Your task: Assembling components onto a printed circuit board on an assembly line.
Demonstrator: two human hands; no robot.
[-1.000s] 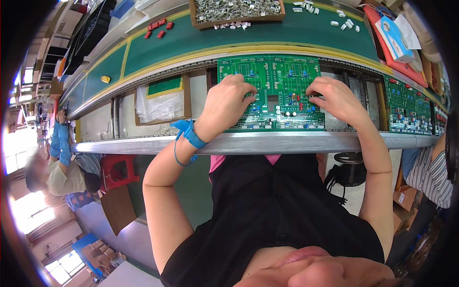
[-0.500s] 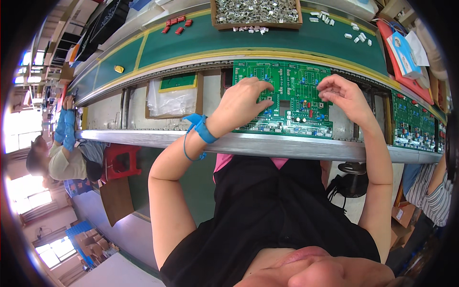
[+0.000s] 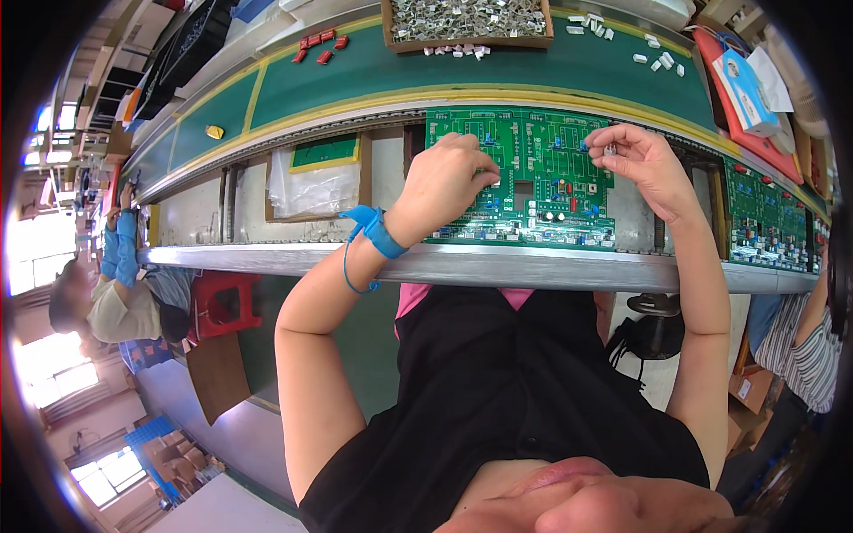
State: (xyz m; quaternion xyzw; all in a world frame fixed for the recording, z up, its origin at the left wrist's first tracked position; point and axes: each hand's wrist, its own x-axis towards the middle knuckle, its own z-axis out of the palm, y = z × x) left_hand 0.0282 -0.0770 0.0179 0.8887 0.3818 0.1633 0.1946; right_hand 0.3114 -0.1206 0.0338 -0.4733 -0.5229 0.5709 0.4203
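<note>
A green circuit board [image 3: 553,226] carrying blue, red and white components lies on the rail track in front of me. Over its left half is my left hand [image 3: 447,185], wearing a blue wrist strap [image 3: 380,235]. Its thumb and index finger are pinched at the board; whatever is between them is too small to make out. At the board's right edge, my right hand [image 3: 653,169] has its fingers curled around a small grey metal component [image 3: 609,151]. That component sits by the thumb and fingertips, above the board.
Beyond the track, a cardboard box [image 3: 475,43] full of small metal parts stands on the green bench. Red parts [image 3: 325,57] and white parts [image 3: 665,60] lie beside it. Another populated board [image 3: 769,218] is at right. Co-workers sit at both sides.
My left thumb and index finger have closed into a pinch. My right fingers have drawn slightly up and left, and a grey component now shows in them. The view has shifted slightly.
</note>
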